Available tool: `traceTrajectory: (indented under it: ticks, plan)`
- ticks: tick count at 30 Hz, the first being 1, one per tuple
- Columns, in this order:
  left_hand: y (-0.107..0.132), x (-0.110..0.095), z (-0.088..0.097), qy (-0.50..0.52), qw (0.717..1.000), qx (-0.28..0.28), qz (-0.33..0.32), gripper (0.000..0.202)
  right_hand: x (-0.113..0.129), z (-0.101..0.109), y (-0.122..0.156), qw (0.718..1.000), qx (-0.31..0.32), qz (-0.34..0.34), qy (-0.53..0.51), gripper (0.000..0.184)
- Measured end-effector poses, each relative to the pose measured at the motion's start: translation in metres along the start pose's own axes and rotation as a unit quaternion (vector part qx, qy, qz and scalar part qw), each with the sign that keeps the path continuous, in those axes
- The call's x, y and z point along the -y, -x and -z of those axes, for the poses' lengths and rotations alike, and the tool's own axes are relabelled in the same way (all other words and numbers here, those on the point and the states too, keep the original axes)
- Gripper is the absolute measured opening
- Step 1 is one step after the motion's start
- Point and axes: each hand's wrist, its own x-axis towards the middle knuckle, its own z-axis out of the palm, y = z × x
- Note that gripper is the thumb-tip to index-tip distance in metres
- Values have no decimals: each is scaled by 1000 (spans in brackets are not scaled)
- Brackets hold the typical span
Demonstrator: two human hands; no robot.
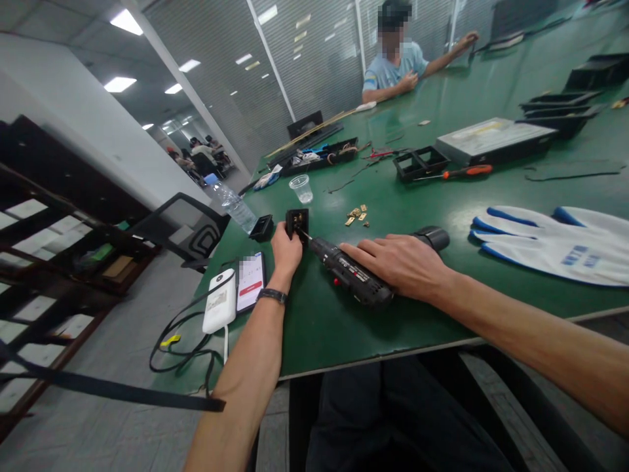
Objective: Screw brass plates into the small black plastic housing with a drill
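Your left hand (287,250) grips a small black open plastic box (297,220) over the glossy green surface (417,334). Your right hand (410,265) is wrapped around a black electric screwdriver (346,270) with a red button, its slim metal bit pointing into the box. Small flat brass-coloured pieces (354,213) lie beyond the screwdriver; a clear plastic cup (301,190) stands behind the box.

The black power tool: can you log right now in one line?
left hand: holds small black box; right hand: grips black power tool; bit: at box; gold-coloured pieces: on green table
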Motion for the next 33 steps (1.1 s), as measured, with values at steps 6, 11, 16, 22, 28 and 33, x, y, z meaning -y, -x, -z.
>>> traceTrajectory:
  ticks: [6,11,16,22,28,33]
  plan:
    - [1,-1,0,17,1000,2,5,22,1,2,-1,1000,13,2,2,55]
    - [1,0,0,39,999,5,7,22,2,5,-3,1000,22,-1,0,62]
    - [1,1,0,43,999,12,17,24,1,4,-3,999,35,0,-10,64]
    - [1,2,-2,41,999,13,6,24,3,4,-3,999,39,-9,-6,65]
    - [1,-1,0,32,999,6,6,22,3,7,-3,999,44,-13,-7,64]
    - [0,-1,1,54,998,20,23,21,3,6,-4,999,45,-9,-19,70]
